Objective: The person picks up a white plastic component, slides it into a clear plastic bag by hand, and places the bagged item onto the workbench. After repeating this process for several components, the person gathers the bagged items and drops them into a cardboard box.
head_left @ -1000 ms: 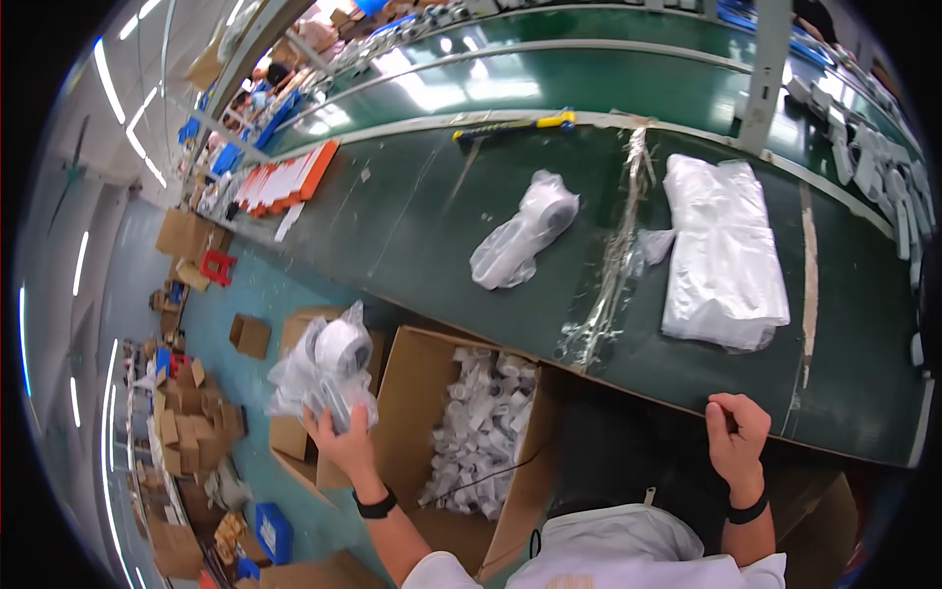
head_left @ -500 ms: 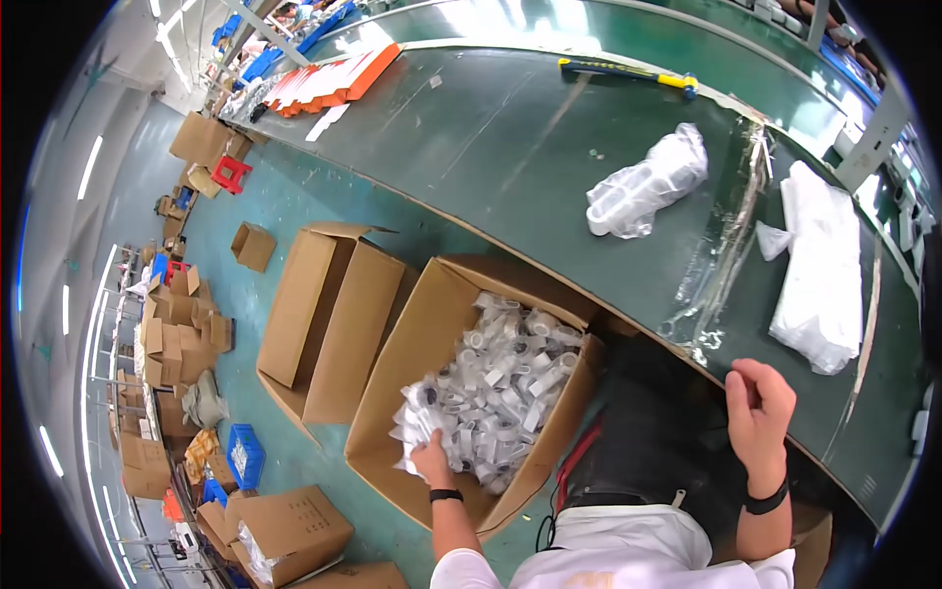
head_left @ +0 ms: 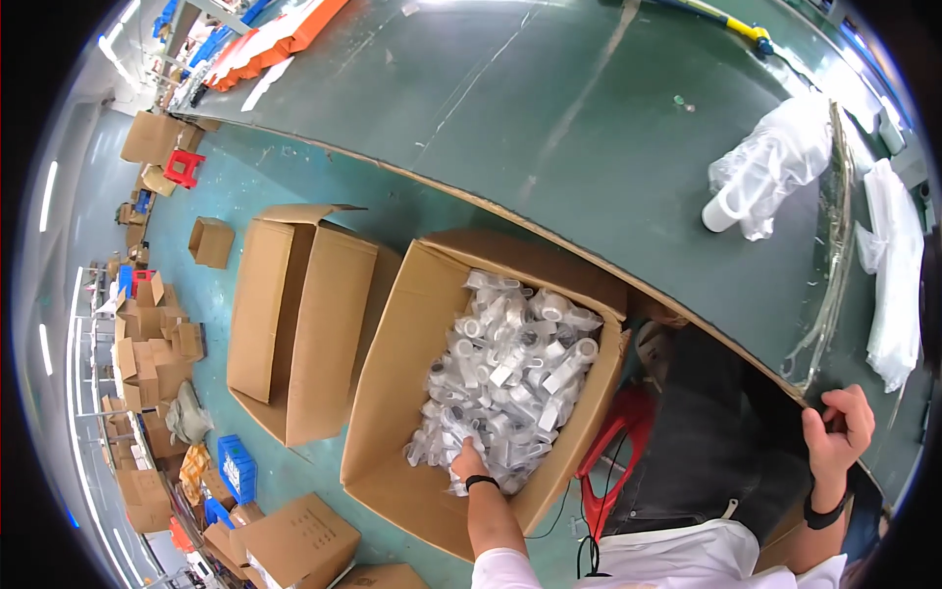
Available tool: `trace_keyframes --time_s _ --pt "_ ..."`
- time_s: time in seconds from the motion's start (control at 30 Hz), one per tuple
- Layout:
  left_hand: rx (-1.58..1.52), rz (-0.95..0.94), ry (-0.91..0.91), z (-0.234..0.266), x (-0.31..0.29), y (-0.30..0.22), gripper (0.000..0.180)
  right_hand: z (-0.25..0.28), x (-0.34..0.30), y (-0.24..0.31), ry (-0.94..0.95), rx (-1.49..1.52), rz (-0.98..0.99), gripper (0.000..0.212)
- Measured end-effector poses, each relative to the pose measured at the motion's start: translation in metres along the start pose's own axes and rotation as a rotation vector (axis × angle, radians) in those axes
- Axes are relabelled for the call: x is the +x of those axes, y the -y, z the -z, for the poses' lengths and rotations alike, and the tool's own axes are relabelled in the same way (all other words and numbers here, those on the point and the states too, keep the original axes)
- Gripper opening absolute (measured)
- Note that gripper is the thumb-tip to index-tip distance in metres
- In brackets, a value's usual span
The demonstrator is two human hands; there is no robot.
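My left hand [head_left: 467, 461] reaches down into a large open cardboard box [head_left: 388, 393], its fingers closed on clear-bagged plastic parts [head_left: 457, 432]. Around it, the box is heaped with many small clear and white parts [head_left: 525, 363] in thin plastic bags. Fingertips of this hand are partly hidden among the bags. My right hand [head_left: 842, 432] is held by the near edge of the green table [head_left: 549, 167], fingers loosely curled, thumb apart, nothing in it. Beyond it lies a stack of white plastic bags [head_left: 893, 285]. A clear-bagged bundle of white parts [head_left: 770, 172] rests farther in on the table.
A second cardboard box [head_left: 329, 334] with raised flaps stands left of the full one. A red stool [head_left: 618, 432] is beside my legs. A yellow-handled tool [head_left: 731, 22] lies at the table's far side. Cartons [head_left: 299, 540] and a blue crate [head_left: 235, 466] occupy the floor at left.
My left hand has gone lower and deeper into the box with the bagged parts. My view has shifted, so the table items sit farther right; the right hand stays by the table edge.
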State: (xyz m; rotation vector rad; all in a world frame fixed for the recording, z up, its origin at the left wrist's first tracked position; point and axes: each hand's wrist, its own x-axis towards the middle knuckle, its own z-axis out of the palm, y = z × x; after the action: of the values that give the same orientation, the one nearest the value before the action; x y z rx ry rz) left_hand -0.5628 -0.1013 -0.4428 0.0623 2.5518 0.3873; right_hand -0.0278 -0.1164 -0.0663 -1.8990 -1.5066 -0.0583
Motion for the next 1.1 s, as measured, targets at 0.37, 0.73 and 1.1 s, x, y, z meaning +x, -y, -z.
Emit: trace_keyframes --time_s 0.37,0.73,1.1 --pt "0.488 -0.358 0.099 0.001 0.066 0.03 0.063 0.016 -0.014 -0.021 0.048 -0.006 -0.023 0.057" --pt "-0.045 -0.602 -0.118 0.032 -0.05 -0.047 0.04 0.008 0.007 0.004 0.022 0.003 0.022 0.039" --pt "-0.782 -1.576 0.392 0.124 -0.374 -0.217 0.012 0.035 0.008 0.014 -0.056 0.407 0.012 0.011"
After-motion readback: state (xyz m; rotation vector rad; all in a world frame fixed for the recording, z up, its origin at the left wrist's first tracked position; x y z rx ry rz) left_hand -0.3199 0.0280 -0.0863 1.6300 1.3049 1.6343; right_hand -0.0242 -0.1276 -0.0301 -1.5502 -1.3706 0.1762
